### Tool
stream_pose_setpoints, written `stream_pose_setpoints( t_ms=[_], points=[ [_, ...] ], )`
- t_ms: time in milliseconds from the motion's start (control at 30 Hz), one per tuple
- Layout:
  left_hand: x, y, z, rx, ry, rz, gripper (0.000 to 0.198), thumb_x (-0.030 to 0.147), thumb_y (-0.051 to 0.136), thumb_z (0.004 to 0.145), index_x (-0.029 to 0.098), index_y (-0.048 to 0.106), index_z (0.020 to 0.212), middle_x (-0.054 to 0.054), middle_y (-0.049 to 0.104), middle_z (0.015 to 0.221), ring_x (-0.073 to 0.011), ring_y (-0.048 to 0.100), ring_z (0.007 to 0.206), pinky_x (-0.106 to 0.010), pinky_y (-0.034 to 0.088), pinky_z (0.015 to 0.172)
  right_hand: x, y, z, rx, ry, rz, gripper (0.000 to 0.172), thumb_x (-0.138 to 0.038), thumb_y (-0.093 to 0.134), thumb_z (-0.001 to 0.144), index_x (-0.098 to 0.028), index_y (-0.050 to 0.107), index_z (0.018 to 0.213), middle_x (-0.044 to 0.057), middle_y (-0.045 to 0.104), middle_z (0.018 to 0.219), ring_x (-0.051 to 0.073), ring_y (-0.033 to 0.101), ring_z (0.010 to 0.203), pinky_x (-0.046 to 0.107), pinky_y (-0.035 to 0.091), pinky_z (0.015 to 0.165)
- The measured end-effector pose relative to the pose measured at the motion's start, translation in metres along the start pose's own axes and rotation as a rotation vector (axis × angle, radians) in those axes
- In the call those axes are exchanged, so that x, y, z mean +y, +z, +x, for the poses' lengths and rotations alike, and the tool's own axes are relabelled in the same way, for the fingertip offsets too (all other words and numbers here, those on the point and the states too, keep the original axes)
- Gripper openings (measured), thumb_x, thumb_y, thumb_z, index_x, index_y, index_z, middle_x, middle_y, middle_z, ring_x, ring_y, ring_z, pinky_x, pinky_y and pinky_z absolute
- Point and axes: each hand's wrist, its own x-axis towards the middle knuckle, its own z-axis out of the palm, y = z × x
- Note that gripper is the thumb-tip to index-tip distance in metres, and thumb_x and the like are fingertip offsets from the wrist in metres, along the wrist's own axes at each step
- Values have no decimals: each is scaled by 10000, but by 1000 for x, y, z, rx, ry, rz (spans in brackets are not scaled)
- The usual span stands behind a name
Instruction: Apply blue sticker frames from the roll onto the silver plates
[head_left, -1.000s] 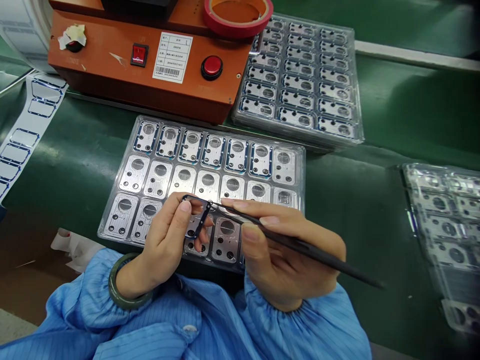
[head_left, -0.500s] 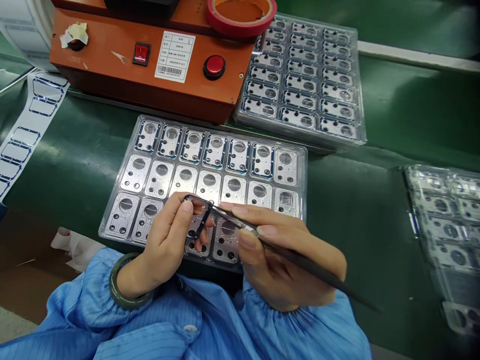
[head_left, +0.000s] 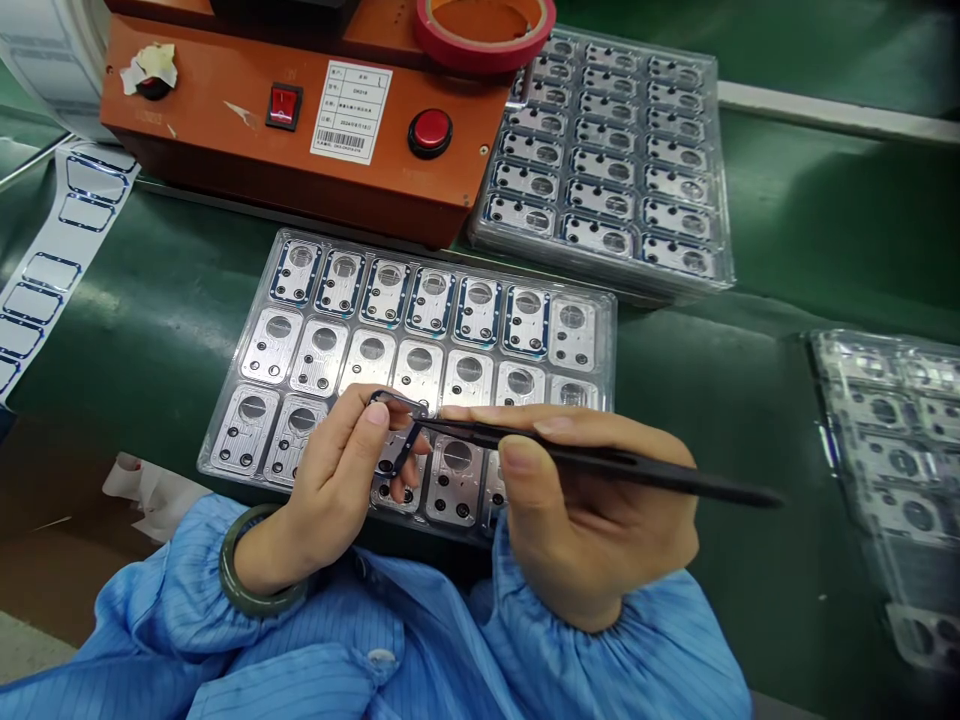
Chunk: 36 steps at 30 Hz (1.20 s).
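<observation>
Pinched between the thumb and fingers of my left hand point(head_left: 341, 475) is a small plate with a dark blue frame along its edge point(head_left: 409, 448). It is held tilted above the front part of the clear tray point(head_left: 217, 410). My right hand point(head_left: 600, 510) grips black tweezers point(head_left: 600, 462), which lie nearly level. Their tips meet the upper right edge of the blue-framed plate; whether they pinch the frame I cannot tell. Silver plates point(head_left: 322, 355) with round openings fill the tray's pockets. Most in its back row carry blue frames point(head_left: 478, 310); the visible ones nearer me are bare.
An orange machine point(head_left: 262, 180) with red buttons stands behind the tray, a roll of red tape point(head_left: 487, 55) on top. Stacked trays of plates point(head_left: 600, 250) sit at back right, another tray point(head_left: 900, 430) at far right. A strip of blue frames point(head_left: 56, 240) hangs at left.
The tweezers have swung from a downward slant to nearly level, their tips shifting slightly down along the plate's edge. My right hand has turned and moved slightly right. My left hand keeps its place.
</observation>
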Motion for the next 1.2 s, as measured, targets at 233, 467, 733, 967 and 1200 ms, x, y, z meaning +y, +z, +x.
stream_pose_setpoints(
  t_ms=[233,467,733,967,1200],
  points=[
    [-2,-2,1,-54,81,-36,197,355,469,969,219,595,1034,10,652,795,-95,658,620,-210,579,580,-3,2,3,71,183,84,212,-100,655,852,-238,607,1006,-35,744,865,171,742,757,298,646,651],
    [-3,-3,3,-84,82,-77,184,345,472,967,212,594,1006,-10,678,828,-115,686,629,-210,584,537,-3,0,2,110,346,147,160,-165,682,847,-265,627,959,-49,740,832,183,743,773,307,652,643],
    [-2,-4,4,-71,50,-60,248,422,523,930,200,632,947,-8,667,723,-98,608,534,-200,512,482,-2,2,3,112,349,193,154,-169,685,843,-268,639,951,-47,742,826,192,745,744,320,659,593],
    [-1,-1,6,-19,53,-40,223,405,572,908,195,629,858,15,677,669,-75,587,482,-171,487,451,-3,1,3,99,358,176,147,-182,685,846,-266,629,953,-43,740,824,192,748,764,312,658,629],
    [0,-1,4,-2,62,-50,221,393,578,904,192,642,837,14,679,653,-81,593,473,-177,491,443,-5,2,3,90,358,179,147,-177,680,850,-263,617,952,-41,748,818,184,749,759,285,647,625]
  ],
)
